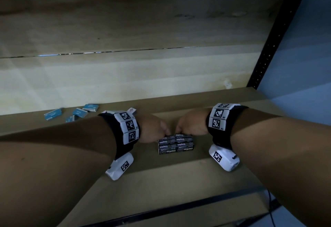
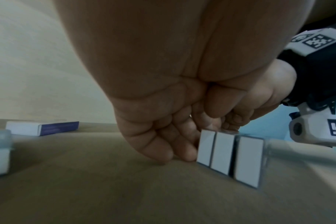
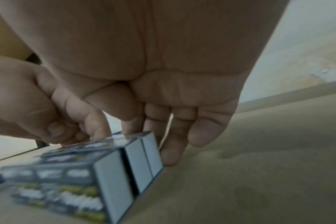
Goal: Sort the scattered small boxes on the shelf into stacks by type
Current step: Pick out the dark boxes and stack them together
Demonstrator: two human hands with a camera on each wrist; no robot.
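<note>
Both hands, left hand (image 1: 152, 128) and right hand (image 1: 191, 124), reached over the black staples boxes (image 1: 176, 144), straight fingers (image 2: 184, 151) pressing the far face, block's long axis crosswise beneath the fingertips, blue boxes (image 1: 78, 112) well left.

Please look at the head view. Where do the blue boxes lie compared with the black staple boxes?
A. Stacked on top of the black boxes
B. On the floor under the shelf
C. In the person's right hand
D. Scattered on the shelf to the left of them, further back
D: the blue boxes lie loose on the shelf, left of and behind the black staple boxes, apart from both hands.
</note>
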